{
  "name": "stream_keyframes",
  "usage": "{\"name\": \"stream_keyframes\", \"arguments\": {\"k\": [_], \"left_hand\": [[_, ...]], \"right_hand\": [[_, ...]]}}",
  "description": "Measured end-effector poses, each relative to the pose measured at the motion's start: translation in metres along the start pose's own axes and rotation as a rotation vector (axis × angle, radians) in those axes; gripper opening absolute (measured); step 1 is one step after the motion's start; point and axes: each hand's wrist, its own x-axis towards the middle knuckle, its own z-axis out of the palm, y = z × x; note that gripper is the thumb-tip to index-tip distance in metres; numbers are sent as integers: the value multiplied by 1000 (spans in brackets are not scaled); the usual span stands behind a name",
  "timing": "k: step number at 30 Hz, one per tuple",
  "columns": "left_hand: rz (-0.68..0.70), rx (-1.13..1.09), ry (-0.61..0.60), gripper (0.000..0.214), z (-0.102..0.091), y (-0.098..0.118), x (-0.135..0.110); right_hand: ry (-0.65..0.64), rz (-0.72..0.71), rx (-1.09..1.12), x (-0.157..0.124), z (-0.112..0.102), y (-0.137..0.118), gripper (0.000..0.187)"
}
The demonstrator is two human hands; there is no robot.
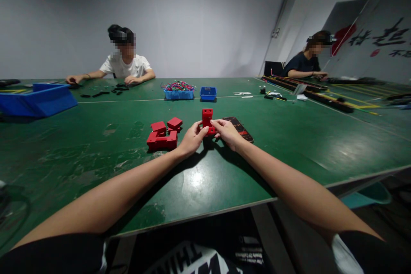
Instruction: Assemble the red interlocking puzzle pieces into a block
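Between my two hands stands a red block-like bracket [207,115] with small holes in its top and lower faces. My left hand [192,138] pinches its lower left side with thumb and fingers. From the right, my right hand [227,132] grips the same bracket near its lower part. Fingers hide some of its base, so I cannot tell whether it touches the table. Left of my left hand lie more red parts: a U-shaped bracket [162,141] and two flat-topped blocks, one [158,127] beside the other [174,123]. A dark printed box or booklet [239,129] lies behind my right hand.
On the green table [105,150] stand a blue bin of colourful wires [179,93], a small blue tray [208,93] and a large blue bin [38,102]. One person [126,66] sits across among black pieces; another [305,62] works at right by long dark strips [308,90].
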Motion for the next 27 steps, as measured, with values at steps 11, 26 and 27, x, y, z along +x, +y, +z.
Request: {"name": "stream_keyframes", "arguments": {"k": [11,26,27], "left_hand": [[0,104,77,37,-4,-5,3],[5,182,129,26,-7,-11,5],[10,185,130,25,-7,-11,6]], "right_hand": [[-92,-108,-66,-2,4,10,31],[-170,-151,-129,-2,6,10,48],[-167,-161,-139,-2,6,11,48]]}}
